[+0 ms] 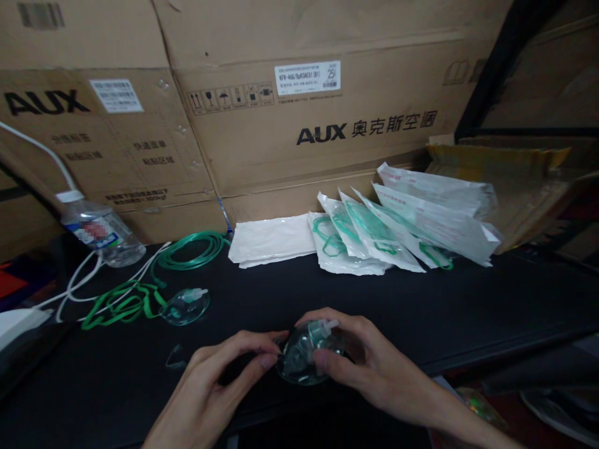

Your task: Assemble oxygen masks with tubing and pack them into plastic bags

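Note:
A clear green-tinted oxygen mask (299, 358) with a pale connector on top is held low over the front of the black table. My right hand (360, 352) is closed around its right side, thumb on the near face and fingers behind. At the mask's left end, the thumb and forefinger of my left hand (234, 365) pinch its edge; any small part between those fingertips is hidden. A second oxygen mask (187, 307) lies to the left, beside a tangle of green elastic strap (124, 305). Behind it sits a coil of green tubing (191, 251).
Bagged masks (374, 237) lean in a row at the back right, beside flat white pouches (274, 240). A plastic bottle (105, 234) and white cable (70, 290) occupy the left. Large cardboard boxes (262, 156) wall off the back. A small clear piece (176, 357) lies near my left hand.

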Demonstrator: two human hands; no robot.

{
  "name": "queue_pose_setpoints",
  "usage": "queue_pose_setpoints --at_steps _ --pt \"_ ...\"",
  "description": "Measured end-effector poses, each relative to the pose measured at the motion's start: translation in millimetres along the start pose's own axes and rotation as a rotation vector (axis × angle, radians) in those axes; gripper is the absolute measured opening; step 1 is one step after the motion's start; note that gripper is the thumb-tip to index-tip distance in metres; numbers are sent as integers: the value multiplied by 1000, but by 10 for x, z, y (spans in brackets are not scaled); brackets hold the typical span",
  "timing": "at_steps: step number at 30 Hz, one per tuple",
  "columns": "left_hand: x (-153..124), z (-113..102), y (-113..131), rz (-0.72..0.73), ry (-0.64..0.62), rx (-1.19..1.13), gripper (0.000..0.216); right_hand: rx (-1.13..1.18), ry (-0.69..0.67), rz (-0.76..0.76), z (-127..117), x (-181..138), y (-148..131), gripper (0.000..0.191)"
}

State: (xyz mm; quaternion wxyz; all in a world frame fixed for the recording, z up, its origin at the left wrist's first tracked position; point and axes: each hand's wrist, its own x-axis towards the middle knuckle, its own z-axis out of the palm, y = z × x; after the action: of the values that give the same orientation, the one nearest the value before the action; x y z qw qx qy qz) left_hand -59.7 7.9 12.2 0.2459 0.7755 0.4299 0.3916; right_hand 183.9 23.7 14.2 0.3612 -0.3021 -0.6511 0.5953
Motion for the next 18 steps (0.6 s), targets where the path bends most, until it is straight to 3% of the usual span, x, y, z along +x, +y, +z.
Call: queue_pose_setpoints --at_steps 4,18 --pt "18 -15 47 17 -54 11 15 -19 9 -2 -1 3 -9 28" --pt "15 20 17 -74 -37 -2 12 -93 -4 -6 1 -11 31 30"
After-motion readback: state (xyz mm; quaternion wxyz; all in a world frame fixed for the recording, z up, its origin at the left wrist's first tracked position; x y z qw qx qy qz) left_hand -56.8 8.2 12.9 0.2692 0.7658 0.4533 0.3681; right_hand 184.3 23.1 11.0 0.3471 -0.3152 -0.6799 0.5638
